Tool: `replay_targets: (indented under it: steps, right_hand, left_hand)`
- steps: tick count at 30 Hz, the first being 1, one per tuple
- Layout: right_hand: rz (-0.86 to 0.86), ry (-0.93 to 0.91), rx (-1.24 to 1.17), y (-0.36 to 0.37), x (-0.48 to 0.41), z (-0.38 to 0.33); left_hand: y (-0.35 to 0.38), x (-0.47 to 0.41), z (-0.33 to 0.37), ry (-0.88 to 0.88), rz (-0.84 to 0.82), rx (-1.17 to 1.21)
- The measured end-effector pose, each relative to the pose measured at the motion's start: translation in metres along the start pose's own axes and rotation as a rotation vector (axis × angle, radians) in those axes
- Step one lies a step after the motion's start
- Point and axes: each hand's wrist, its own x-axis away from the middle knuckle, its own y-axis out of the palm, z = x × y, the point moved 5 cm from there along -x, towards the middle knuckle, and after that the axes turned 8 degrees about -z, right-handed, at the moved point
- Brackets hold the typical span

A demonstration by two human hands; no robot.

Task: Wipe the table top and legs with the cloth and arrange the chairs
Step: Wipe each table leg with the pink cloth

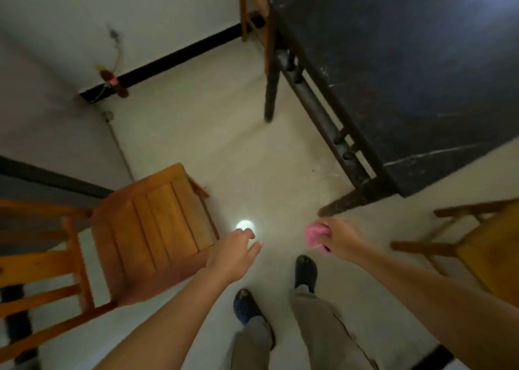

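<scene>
A dark, scratched table (407, 69) fills the upper right, its near leg (351, 200) slanting down to the floor. My right hand (335, 236) grips a bunched pink cloth (316, 236) just below the foot of that leg. My left hand (236, 253) hangs empty with fingers loosely apart beside the front corner of an orange wooden chair (151, 229) at the left. A second wooden chair (488, 246) shows partly at the right edge. A third chair (252, 7) stands behind the table's far corner.
A brown bottle (112, 82) with a red label stands at the wall's black baseboard in the far corner. A bright light spot (245, 225) reflects on the pale floor. My two feet in dark slippers (305, 271) stand between the chairs.
</scene>
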Motion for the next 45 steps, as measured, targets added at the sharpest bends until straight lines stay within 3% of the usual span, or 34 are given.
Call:
replay_targets:
  steps: [5, 9, 16, 20, 31, 33, 36, 38, 40, 42, 43, 45]
  right_hand:
    - [0.081, 0.092, -0.093, 0.007, 0.021, 0.076]
    - [0.222, 0.135, -0.221, 0.01, 0.007, 0.141]
    - [0.473, 0.046, -0.234, 0.011, -0.066, 0.253]
    - [0.678, -0.02, -0.225, 0.005, -0.119, 0.292]
    - [1.378, -0.585, -0.484, -0.013, -0.16, 0.281]
    - [1.402, -0.599, -0.211, 0.021, -0.159, 0.278]
    - [1.06, -0.563, 0.348, 0.071, -0.173, 0.279]
    - [1.119, -0.49, 0.214, 0.047, -0.171, 0.296]
    - [1.36, -0.411, -0.179, 0.007, -0.157, 0.306]
    - [1.444, -0.479, -0.468, -0.003, -0.159, 0.297]
    - [1.456, -0.493, -0.457, 0.008, -0.167, 0.289]
    - [1.447, -0.483, -0.173, 0.045, -0.181, 0.274]
  left_hand:
    - [0.04, -0.041, 0.039, 0.145, -0.106, -0.145]
    - [0.068, -0.092, 0.082, 0.244, -0.084, -0.266]
    - [0.108, -0.222, 0.18, 0.644, 0.336, -0.327]
    - [0.122, -0.283, 0.214, 0.779, 0.534, -0.3]
    - [0.16, -0.328, 0.198, 1.085, 1.019, -0.039]
    - [0.163, -0.329, 0.197, 1.105, 1.041, -0.014]
    - [0.161, -0.327, 0.198, 1.097, 1.019, -0.029]
    - [0.161, -0.329, 0.197, 1.092, 1.008, -0.061]
    - [0.162, -0.33, 0.197, 1.1, 1.033, -0.065]
    - [0.165, -0.331, 0.197, 1.111, 1.066, -0.042]
    - [0.166, -0.332, 0.197, 1.116, 1.082, -0.029]
    - [0.166, -0.331, 0.197, 1.113, 1.1, -0.021]
